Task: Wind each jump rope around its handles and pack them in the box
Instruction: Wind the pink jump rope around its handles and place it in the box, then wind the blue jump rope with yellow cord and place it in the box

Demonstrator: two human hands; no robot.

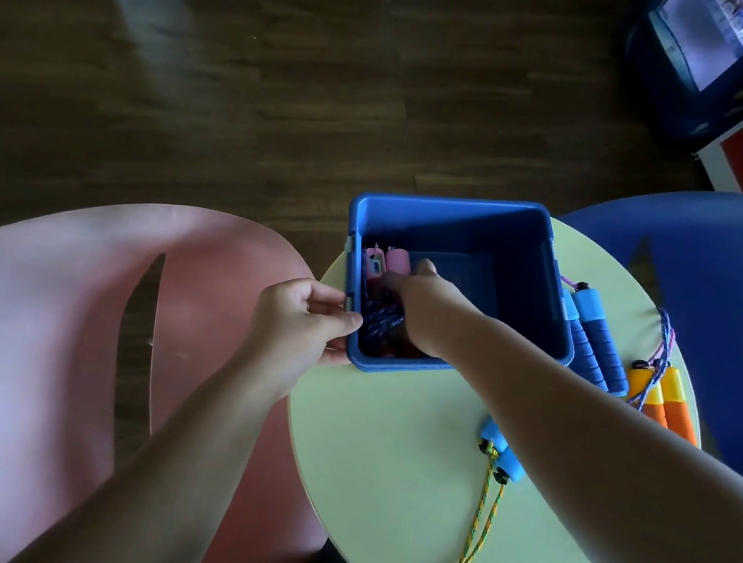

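Two hands, left hand [300, 323] gripping blue box [448, 203], right hand [423, 308] grasping pink rope [394, 259] inside

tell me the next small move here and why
Probably release the pink-handled rope and lift the right hand out of the box. The wound bundle already lies inside by the left wall, the left hand grips the rim to steady it, and the blue-handled rope and orange-handled rope wait on the table.
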